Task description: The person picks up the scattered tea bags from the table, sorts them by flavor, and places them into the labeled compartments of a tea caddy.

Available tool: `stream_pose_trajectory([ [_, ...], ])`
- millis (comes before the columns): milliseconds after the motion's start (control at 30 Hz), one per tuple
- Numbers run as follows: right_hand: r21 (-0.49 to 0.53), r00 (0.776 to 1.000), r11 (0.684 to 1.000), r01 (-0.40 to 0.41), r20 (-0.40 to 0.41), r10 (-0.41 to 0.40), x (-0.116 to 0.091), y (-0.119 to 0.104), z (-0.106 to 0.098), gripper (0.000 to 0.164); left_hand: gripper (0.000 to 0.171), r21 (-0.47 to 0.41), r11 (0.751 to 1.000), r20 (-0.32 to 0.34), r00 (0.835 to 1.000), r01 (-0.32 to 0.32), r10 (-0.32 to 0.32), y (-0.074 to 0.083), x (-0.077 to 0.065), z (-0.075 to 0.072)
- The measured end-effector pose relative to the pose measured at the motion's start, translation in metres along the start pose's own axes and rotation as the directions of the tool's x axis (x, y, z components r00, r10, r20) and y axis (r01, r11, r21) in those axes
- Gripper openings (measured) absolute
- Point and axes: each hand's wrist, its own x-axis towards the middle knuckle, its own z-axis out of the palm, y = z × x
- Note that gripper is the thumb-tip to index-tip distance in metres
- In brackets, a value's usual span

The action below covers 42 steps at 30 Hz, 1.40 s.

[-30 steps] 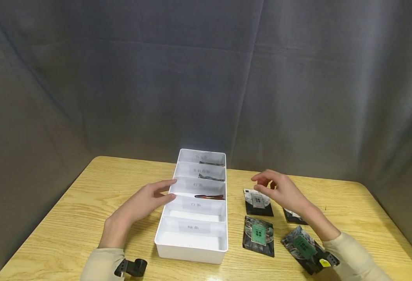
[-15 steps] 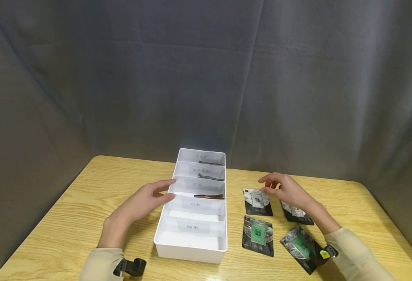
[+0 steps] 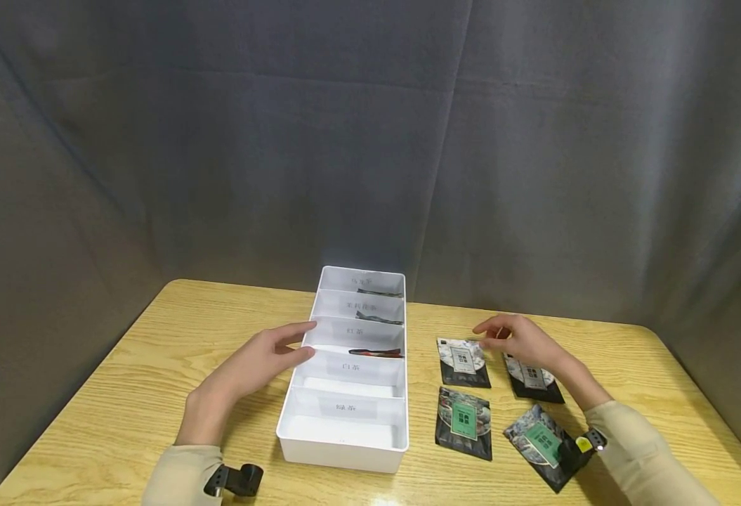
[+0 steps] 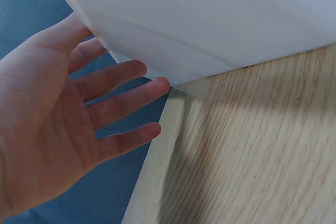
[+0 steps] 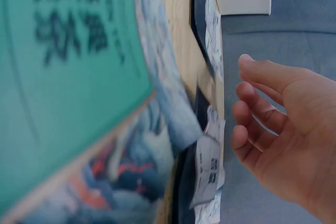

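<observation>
Between the left hand (image 3: 269, 358) and the right hand (image 3: 525, 343), nearer to the left: a long white box (image 3: 345, 457), five compartments in a row, each with a label in Chinese characters. At the box's left rim, the left hand with thumb and forefinger spread apart, both tips on or right at the edge; in the left wrist view, the other three fingers (image 4: 128, 103) also parted and loosely extended by the outer wall. Hard to tell whether touching that wall.

Across from the left thumb and forefinger, on edge in the middle compartment: a red packet (image 3: 376, 353). Farther forward of the left hand, one dark packet (image 3: 379, 293) in the farthest compartment and one greyish packet (image 3: 379, 319) in the next.

Above the table (image 3: 218, 309), the right hand with fingers loosely curved, a gap between thumb and forefinger, apart from the packets. Just left of and below the right thumb, flat: the left white packet (image 3: 463, 362). Partly behind the right hand, toward the wrist: the right white packet (image 3: 534, 379). Closer to the body than the right hand: the left green packet (image 3: 463, 423), and next to it the right green packet (image 3: 542, 443), askew, one corner hidden by the right wrist camera (image 3: 596, 440). Beyond both hands, a grey curtain (image 3: 282, 140).
</observation>
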Motion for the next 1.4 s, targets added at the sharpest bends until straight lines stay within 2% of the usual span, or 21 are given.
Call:
stream_pose_trajectory([
  [400,0.054,0.998,0.998,-0.025,0.051,0.022,0.001,0.012,0.002,0.026,0.06,-0.006,1.0,-0.001,1.0,0.009,-0.009,0.001,-0.001,0.0],
  [900,0.068,0.998,0.996,-0.051,0.047,0.048,0.007,0.011,0.003,0.011,0.06,0.002,1.0,-0.005,1.0,-0.005,0.005,0.0,0.0,0.0],
  [1167,0.071,0.997,0.996,-0.054,0.062,0.05,0.006,0.01,0.002,0.016,0.06,0.002,1.0,-0.004,1.0,-0.005,0.005,-0.001,0.0,0.0],
  [1400,0.042,0.997,0.997,-0.064,0.04,0.063,0.008,0.012,0.003,0.008,0.06,0.0,1.0,-0.004,1.0,0.0,0.0,-0.001,0.0,0.0],
])
